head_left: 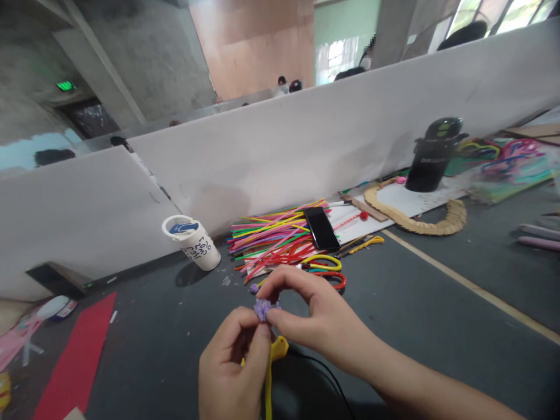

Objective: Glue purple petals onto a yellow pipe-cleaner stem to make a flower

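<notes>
Between my two hands is a small, frilly purple flower-like piece (262, 310). My left hand (234, 364) pinches it from below with thumb and forefinger. From the upper right, my right hand (317, 312) has its thumb and fingers closed on the same piece. Under them shows a yellow object (279, 348), partly hidden by my left hand; its kind is unclear. Just beyond my right hand lie scissors with yellow handles (328, 261) and others with red handles (339, 281). A small purple ball (254, 288) on a stem lies near my fingertips.
A bundle of coloured pipe cleaners (271, 239) lies ahead, with a black phone (321, 227) on it. A white cup (199, 248) stands left; a black bottle (433, 157) stands right, near a curved cardboard piece (415, 221). Red paper (79, 356) lies left. A white partition (280, 151) runs behind.
</notes>
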Tool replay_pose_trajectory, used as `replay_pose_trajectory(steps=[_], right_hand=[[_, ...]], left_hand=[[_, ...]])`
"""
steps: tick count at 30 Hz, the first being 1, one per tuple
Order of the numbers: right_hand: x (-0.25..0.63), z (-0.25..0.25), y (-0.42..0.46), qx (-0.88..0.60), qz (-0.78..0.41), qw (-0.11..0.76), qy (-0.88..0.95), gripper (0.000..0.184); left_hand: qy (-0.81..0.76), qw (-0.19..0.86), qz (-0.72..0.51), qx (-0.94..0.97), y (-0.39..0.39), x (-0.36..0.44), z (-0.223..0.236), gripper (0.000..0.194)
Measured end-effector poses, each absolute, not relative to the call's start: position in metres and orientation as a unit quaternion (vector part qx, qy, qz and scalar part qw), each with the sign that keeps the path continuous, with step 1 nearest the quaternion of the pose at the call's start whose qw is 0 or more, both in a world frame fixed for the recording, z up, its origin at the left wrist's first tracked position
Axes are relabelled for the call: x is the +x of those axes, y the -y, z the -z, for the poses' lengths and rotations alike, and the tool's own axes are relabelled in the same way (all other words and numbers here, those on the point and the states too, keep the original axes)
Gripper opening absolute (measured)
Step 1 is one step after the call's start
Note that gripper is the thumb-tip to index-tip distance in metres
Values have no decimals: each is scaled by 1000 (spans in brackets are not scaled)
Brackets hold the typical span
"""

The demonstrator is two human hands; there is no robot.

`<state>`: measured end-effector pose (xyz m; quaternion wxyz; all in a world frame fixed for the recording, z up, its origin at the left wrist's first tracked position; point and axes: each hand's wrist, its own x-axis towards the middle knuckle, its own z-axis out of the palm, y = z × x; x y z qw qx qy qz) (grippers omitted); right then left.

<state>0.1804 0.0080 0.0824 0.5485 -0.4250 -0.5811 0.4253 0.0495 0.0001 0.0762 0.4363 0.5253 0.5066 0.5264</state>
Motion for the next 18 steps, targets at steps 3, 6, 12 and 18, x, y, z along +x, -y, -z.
replay_pose_trajectory(steps=[3, 6, 12, 18], right_hand=[[181, -81, -8, -429, -418, 547, 585, 10], [182, -81, -9, -420, -432, 546, 582, 11], [188, -81, -14, -382, -490, 577, 530, 10], [194, -69, -26, -518, -299, 353, 719, 30]], left_hand=[[-517, 386, -511, 568, 0, 48, -76, 14], [-515, 430, -507, 541, 0, 47, -75, 15], [-480, 657, -463, 351, -7, 40, -76, 21], [-441, 711, -453, 308, -17, 27, -74, 17]])
